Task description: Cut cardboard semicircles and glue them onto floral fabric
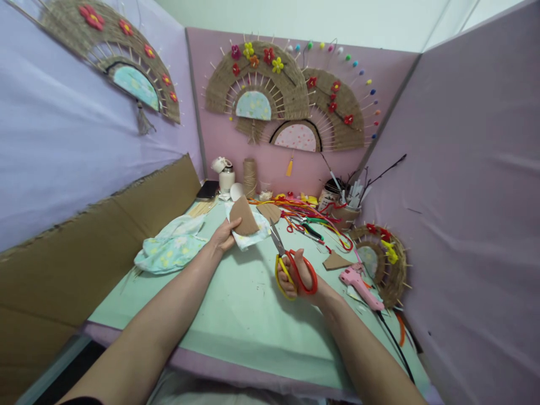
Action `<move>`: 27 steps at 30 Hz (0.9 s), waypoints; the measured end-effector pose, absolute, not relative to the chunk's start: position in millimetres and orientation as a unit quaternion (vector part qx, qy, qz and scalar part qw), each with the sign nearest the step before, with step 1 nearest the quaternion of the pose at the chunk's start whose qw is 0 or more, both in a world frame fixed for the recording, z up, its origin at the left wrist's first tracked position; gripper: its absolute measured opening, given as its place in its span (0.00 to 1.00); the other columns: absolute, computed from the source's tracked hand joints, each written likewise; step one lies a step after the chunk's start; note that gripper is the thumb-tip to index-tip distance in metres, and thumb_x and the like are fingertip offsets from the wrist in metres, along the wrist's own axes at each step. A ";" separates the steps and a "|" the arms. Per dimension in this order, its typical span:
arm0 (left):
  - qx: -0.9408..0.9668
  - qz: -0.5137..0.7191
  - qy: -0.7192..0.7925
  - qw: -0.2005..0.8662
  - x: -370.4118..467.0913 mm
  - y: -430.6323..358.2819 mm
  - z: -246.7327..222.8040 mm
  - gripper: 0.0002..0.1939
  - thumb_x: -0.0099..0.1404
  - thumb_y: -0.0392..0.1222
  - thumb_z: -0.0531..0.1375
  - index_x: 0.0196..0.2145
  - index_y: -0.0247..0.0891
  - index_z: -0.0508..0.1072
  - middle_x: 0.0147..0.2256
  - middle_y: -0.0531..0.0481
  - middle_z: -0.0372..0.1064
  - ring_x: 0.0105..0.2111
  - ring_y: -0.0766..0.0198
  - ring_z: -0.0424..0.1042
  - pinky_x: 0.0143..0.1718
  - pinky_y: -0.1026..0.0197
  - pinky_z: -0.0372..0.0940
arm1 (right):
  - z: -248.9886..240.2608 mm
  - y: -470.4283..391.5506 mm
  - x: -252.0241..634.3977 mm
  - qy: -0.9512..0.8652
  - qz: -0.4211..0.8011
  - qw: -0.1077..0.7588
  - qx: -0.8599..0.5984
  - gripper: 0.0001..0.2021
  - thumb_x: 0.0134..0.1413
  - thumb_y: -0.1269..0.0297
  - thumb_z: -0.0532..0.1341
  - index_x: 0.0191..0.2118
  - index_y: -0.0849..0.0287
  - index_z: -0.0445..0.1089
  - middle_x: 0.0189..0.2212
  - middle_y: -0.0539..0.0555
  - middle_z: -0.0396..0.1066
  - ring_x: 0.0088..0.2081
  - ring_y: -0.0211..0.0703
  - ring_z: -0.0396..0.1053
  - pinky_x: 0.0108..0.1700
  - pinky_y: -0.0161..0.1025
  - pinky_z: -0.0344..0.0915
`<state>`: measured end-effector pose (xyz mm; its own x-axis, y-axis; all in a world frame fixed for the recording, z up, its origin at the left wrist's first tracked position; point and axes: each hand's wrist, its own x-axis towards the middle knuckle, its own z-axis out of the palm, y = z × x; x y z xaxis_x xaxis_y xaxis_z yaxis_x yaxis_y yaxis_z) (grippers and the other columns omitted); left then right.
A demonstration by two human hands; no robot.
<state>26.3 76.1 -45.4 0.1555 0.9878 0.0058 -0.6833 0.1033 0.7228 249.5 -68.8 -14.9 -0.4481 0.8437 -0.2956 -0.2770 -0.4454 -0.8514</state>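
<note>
Here I have one left hand (225,233) pinching one cardboard piece (244,218) and one cloth piece (248,241) above the table (236,309), one right hand (297,274) gripping one pair of scissors (277,241) close by, one pink glue gun (361,288) lying rightward

Left hand (225,235): matt brown cardboard piece (243,218) over thin printed cloth (248,242). Right hand (300,274): scissors (281,247), metal blades (277,238), glossy plastic handles (314,277). Right of right hand: smooth plastic glue gun (363,288). Beyond left hand: rough twine spool (250,177). Left of left hand: crumpled matt fabric (172,250).
</note>
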 end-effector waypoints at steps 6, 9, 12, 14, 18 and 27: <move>0.323 0.571 0.245 0.715 28.6 71.4 -44.5 0.27 0.53 0.28 0.66 0.51 0.33 0.68 0.42 0.42 0.75 0.40 0.55 0.76 0.51 0.43 0.67 | -13.9 -71.2 249.6 -0.369 0.779 0.358 -0.358 0.35 0.43 0.24 0.47 0.29 0.58 0.59 0.19 0.44 0.57 0.15 0.30 0.52 0.14 0.29 0.49; 0.336 0.555 0.236 0.723 33.5 67.1 -45.6 0.27 0.53 0.29 0.66 0.51 0.35 0.68 0.40 0.44 0.76 0.39 0.56 0.77 0.51 0.43 0.67 | -16.6 -69.1 247.2 -0.361 0.784 0.363 -0.351 0.36 0.42 0.23 0.47 0.30 0.58 0.59 0.20 0.45 0.59 0.15 0.31 0.54 0.15 0.30 0.52; 0.349 0.538 0.230 0.732 40.2 61.9 -46.8 0.27 0.53 0.30 0.66 0.51 0.36 0.68 0.41 0.44 0.76 0.39 0.55 0.77 0.52 0.43 0.67 | -20.9 -65.1 243.4 -0.348 0.786 0.369 -0.354 0.38 0.38 0.21 0.47 0.28 0.58 0.59 0.19 0.46 0.59 0.15 0.32 0.55 0.16 0.31 0.53; 0.353 0.534 0.228 0.734 43.8 59.4 -47.3 0.27 0.53 0.31 0.67 0.51 0.36 0.69 0.42 0.43 0.76 0.40 0.55 0.76 0.52 0.43 0.66 | -23.7 -62.9 241.2 -0.334 0.780 0.385 -0.364 0.38 0.37 0.21 0.46 0.28 0.58 0.59 0.18 0.46 0.59 0.15 0.32 0.54 0.16 0.31 0.53; 0.353 0.538 0.227 0.731 47.2 59.0 -48.3 0.28 0.52 0.30 0.67 0.52 0.37 0.68 0.44 0.44 0.75 0.42 0.55 0.75 0.53 0.43 0.65 | -27.4 -62.0 238.5 -0.315 0.767 0.423 -0.365 0.39 0.37 0.20 0.46 0.28 0.58 0.60 0.17 0.46 0.59 0.14 0.32 0.54 0.15 0.32 0.52; 0.325 0.558 0.223 0.730 49.2 63.7 -51.3 0.32 0.50 0.27 0.66 0.53 0.39 0.66 0.40 0.47 0.76 0.39 0.56 0.76 0.53 0.43 0.65 | -33.1 -61.5 235.7 -0.318 0.729 0.460 -0.395 0.36 0.32 0.23 0.55 0.26 0.58 0.59 0.13 0.42 0.56 0.11 0.27 0.48 0.10 0.27 0.43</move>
<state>49.2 63.7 -51.3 0.2788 0.9596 0.0378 -0.6701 0.1662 0.7235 235.7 -61.5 -33.1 -0.2661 0.9213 -0.2836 -0.4199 -0.3756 -0.8262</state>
